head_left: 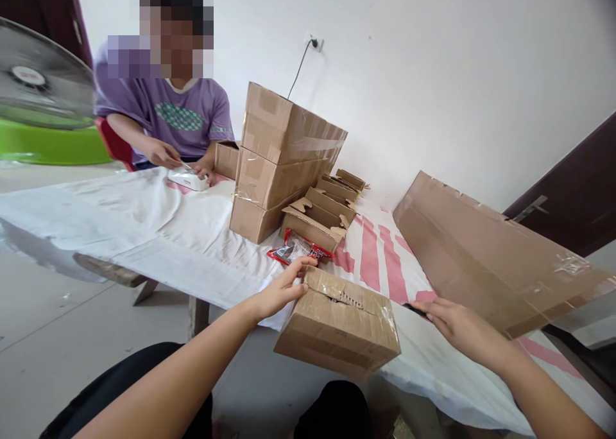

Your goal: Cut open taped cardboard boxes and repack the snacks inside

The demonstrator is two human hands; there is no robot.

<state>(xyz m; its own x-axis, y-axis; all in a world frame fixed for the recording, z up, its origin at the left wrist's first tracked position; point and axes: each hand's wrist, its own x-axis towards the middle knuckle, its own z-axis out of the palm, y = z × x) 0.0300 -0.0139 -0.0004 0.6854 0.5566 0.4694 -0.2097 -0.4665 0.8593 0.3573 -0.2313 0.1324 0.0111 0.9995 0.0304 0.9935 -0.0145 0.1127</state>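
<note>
The left hand [280, 291] is gripping a cardboard box [337, 333] while the right hand [455, 323] is holding a dark object [414, 309].

Fan [58, 83] cut off, dark object [414, 309] part-hidden

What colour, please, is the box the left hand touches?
The box is brown, seen best in the head view.

At lower centre, a carton [339, 330] sits at the near edge of the worktop [192, 233], between the left hand [282, 291] and right hand [455, 323]. Behind it lies a packet [294, 249], before a row of boxes [310, 231]; left of these stands a stack [272, 163]; right, a panel [481, 253].
</note>
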